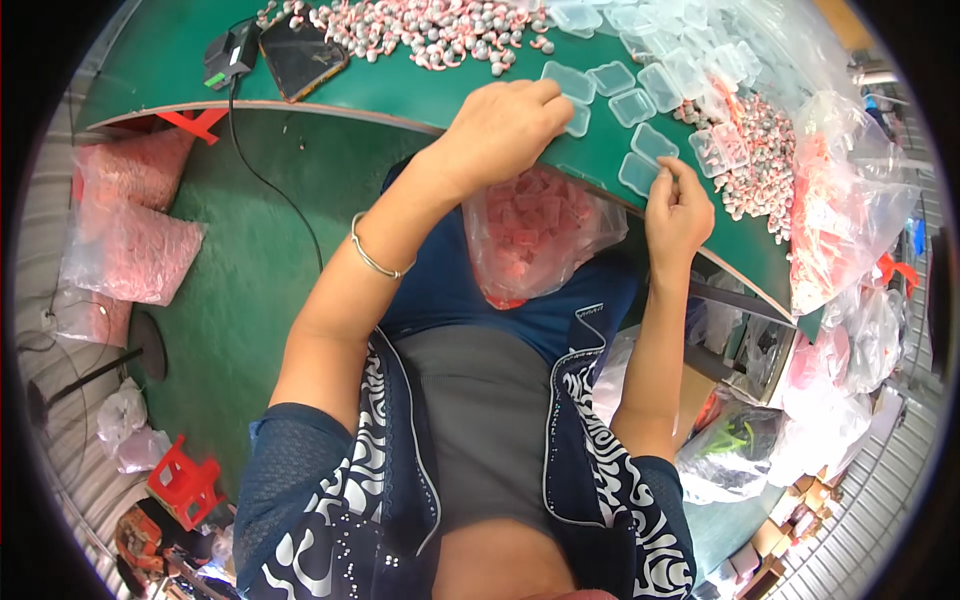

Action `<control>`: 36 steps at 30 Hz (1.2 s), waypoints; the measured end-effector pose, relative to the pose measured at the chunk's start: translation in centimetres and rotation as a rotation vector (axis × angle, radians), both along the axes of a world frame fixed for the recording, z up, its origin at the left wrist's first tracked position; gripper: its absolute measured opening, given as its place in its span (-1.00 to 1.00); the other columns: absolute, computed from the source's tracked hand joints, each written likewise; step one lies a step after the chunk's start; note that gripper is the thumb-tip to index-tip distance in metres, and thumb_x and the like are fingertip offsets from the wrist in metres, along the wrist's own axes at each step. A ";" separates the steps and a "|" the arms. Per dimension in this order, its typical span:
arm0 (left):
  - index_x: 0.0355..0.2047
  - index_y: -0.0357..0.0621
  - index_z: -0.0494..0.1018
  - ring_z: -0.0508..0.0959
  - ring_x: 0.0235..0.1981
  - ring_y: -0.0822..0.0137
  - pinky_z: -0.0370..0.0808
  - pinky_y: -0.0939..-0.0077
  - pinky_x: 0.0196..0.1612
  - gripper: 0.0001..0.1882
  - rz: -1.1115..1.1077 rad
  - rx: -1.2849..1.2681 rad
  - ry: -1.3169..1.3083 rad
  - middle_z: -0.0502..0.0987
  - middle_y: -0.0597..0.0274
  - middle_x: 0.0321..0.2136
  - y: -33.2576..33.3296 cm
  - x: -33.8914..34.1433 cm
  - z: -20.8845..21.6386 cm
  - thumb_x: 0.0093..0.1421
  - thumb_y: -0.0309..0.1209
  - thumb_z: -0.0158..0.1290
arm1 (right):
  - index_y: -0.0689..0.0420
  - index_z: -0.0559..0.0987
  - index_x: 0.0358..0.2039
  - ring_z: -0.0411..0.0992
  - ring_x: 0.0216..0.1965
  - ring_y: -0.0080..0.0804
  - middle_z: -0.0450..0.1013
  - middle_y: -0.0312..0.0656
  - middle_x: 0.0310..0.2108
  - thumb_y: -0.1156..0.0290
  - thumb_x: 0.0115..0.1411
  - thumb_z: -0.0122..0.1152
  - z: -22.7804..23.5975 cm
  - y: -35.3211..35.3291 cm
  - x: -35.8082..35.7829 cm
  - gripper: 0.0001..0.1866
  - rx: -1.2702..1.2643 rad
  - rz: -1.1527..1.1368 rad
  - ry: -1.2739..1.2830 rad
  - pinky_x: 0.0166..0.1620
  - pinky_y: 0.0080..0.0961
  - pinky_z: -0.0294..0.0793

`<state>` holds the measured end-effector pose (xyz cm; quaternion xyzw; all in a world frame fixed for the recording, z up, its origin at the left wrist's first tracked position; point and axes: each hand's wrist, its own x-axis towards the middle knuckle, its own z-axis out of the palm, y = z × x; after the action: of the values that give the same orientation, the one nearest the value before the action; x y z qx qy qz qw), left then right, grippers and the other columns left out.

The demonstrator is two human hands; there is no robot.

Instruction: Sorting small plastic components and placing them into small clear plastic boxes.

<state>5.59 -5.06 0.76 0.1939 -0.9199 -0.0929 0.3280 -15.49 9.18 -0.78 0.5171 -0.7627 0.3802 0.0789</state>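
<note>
My left hand (508, 132) is over the table's near edge, its fingers closed at a small transparent hinged plastic box (577, 118). Farther right, my right hand (680, 212) pinches the edge of another transparent plastic box (637, 174), which lies open with its other half (655, 143) on the table. Several more open boxes (632, 106) lie between and beyond my hands. To the right of them is a heap of small pink and grey pieces (755, 170). Below my hands, a plastic bag of pink-filled boxes (530, 225) hangs at the table edge above my lap.
Along the green table's (400, 88) far side lies a pile of grey and pink pieces (430, 30). A phone (303, 58) and a black corded device (231, 55) are at the left. Pink-filled bags (140, 245) and a red stool (186, 482) stand on the floor.
</note>
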 end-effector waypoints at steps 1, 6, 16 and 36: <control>-0.40 -0.14 0.43 0.53 -0.39 0.04 0.48 0.19 -0.37 -0.91 0.006 -0.022 -0.004 0.45 0.14 -0.43 0.0 -0.1 0.0 0.15 -0.43 0.11 | 0.06 0.66 -0.33 0.42 -0.59 -0.31 0.45 -0.24 -0.63 0.46 0.10 0.24 0.0 -0.1 0.1 -0.89 0.000 0.001 0.007 -0.40 -0.37 0.35; -0.38 -0.12 0.45 0.52 -0.35 0.04 0.46 0.19 -0.32 -0.91 0.116 -0.024 -0.049 0.45 0.14 -0.43 -0.1 -0.4 1.3 0.13 -0.45 0.14 | 0.06 0.63 -0.35 0.54 -0.40 -0.18 0.59 -0.18 -0.42 0.42 0.06 0.26 0.4 -0.4 -0.5 -0.89 -0.082 0.099 0.038 -0.28 -0.23 0.42; -0.27 -0.12 0.50 0.50 -0.29 0.12 0.38 0.24 -0.26 -0.81 -0.053 0.017 0.166 0.49 0.18 -0.30 2.8 -4.8 1.0 0.06 -0.50 0.15 | 0.13 0.57 -0.09 0.51 -0.39 -0.17 0.51 -0.11 -0.44 0.41 0.16 0.24 5.2 -0.3 -4.2 -0.71 0.030 0.135 -0.159 -0.32 -0.33 0.48; -0.28 -0.17 0.50 0.47 -0.35 0.16 0.34 0.26 -0.31 -0.75 -0.091 0.085 0.090 0.48 0.20 -0.36 2.9 -6.0 0.3 -0.03 -0.56 0.13 | 0.25 0.63 -0.14 0.57 -0.21 -0.04 0.56 0.15 -0.22 0.51 0.02 0.15 15.1 -0.9 -33.4 -0.65 1.766 -0.168 0.416 -0.18 -0.25 0.53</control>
<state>-0.42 -2.13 1.01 0.1613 -0.9072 -0.1555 0.3561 -48.87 8.24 14.35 0.3905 -0.7821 -0.4501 -0.1823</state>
